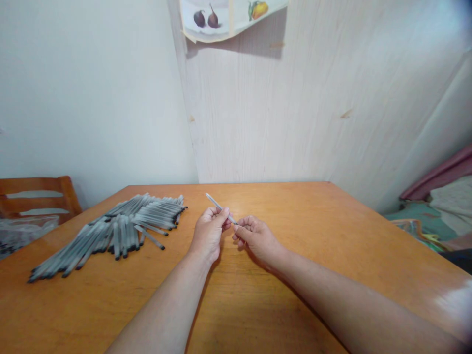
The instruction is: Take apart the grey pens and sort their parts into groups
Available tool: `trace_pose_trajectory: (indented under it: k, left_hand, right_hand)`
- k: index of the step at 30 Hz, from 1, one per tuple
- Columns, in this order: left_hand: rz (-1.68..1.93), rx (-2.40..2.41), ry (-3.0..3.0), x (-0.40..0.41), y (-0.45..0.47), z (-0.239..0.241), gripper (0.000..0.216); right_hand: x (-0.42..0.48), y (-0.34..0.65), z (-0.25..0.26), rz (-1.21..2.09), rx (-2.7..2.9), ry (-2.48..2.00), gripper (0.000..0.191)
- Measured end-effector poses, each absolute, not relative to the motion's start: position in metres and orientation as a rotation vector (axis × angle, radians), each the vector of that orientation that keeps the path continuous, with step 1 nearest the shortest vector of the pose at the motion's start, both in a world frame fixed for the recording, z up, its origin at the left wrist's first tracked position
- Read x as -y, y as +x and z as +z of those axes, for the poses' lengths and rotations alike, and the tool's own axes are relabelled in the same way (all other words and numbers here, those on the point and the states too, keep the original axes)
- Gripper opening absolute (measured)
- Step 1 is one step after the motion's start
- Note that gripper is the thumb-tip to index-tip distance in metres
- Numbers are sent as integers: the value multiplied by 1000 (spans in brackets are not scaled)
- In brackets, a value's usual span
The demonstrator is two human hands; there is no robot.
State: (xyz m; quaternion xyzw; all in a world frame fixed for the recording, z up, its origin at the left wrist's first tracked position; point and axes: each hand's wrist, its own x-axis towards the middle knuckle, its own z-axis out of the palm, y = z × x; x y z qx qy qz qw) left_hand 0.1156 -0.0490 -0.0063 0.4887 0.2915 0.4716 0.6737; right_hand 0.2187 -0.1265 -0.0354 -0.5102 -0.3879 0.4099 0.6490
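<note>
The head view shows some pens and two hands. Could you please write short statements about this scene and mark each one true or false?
1. The left hand and the right hand both touch one pen. True.
2. A pile of pens lies on the table. True.
3. The pile is to the right of both hands. False: it is to their left.
4. Nothing stands left of the table. False: a wooden chair does.
</note>
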Motion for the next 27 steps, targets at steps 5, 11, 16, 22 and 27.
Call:
trace_pose_trajectory:
  k: [5, 11, 16, 22, 27]
  left_hand:
    - [1063, -652, 1094, 48, 116, -7, 35]
    - [1066, -652, 1092, 47, 116, -9, 36]
    - [1064, -672, 1086, 48, 117, -9, 37]
    - [1055, -695, 1089, 49, 117, -10, 37]
    - [1040, -709, 1090, 49, 118, -11, 38]
  right_hand:
    - [129, 221, -32, 1042, 836, -1123, 33]
    - [128, 222, -36, 984, 897, -1147, 34]
    - [126, 223, -38, 934, 903, -1175, 29]
    - [124, 223, -39, 905, 901, -1215, 23]
    - [125, 223, -37, 876, 907, -1236, 20]
